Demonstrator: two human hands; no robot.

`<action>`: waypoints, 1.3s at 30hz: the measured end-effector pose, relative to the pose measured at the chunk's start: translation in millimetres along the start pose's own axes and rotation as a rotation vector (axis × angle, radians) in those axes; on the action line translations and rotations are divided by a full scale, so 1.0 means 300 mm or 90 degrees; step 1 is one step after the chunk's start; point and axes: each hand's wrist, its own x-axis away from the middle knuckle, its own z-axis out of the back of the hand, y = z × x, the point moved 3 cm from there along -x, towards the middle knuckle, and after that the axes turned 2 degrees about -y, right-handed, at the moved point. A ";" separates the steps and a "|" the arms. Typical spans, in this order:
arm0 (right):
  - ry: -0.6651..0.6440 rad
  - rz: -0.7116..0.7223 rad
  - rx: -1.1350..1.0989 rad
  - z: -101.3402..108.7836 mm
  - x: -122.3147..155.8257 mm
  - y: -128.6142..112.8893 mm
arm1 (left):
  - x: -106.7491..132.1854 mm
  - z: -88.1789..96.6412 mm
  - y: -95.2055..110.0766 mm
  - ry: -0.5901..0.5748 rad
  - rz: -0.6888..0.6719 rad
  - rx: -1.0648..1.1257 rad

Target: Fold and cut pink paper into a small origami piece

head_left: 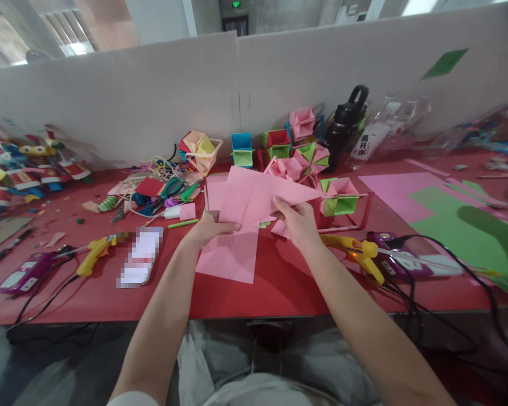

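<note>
At left, a yellow plastic glue gun point(93, 255) lies on the red surface point(288, 287). Centrally, the left hand point(209, 229) clamps a pink paper sheet point(252, 194) above a flat pink paper rectangle point(232, 260); the right hand point(298, 221) pinches the sheet's right part.

Pink, front and centre: the held paper point(252, 194) is plain pink, the lower sheet point(231, 262) matches it, and red blazes underneath from the worktop point(288, 293)! Yellow on the left glue gun point(92, 256), yellow again on the right glue gun point(366, 266), purple on the left-hand case point(29, 272). There's the small paper box point(333, 208) pairing pink with green (two-tone, that one). Black on the flask point(341, 135), black characters across a white label point(366, 141), and a green diamond point(445, 64) against the pale grey partition point(152, 96)!
</note>
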 end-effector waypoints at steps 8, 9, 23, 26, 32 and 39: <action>0.009 -0.015 0.003 -0.002 0.000 0.012 | 0.006 -0.026 -0.020 -0.068 0.011 -0.024; 0.009 -0.014 0.008 0.000 0.000 0.014 | 0.002 -0.029 -0.024 -0.071 0.004 -0.043; -0.310 0.142 0.429 -0.072 0.066 0.014 | -0.013 -0.069 -0.007 0.018 -0.123 -0.102; -0.302 0.135 0.442 -0.070 0.066 0.020 | -0.006 -0.079 0.010 0.033 -0.154 -0.121; -0.263 0.144 0.423 -0.064 0.062 0.016 | -0.004 -0.069 0.012 0.013 -0.158 -0.184; -0.255 0.167 0.385 -0.043 0.048 0.000 | -0.018 -0.043 -0.010 -0.010 -0.134 -0.201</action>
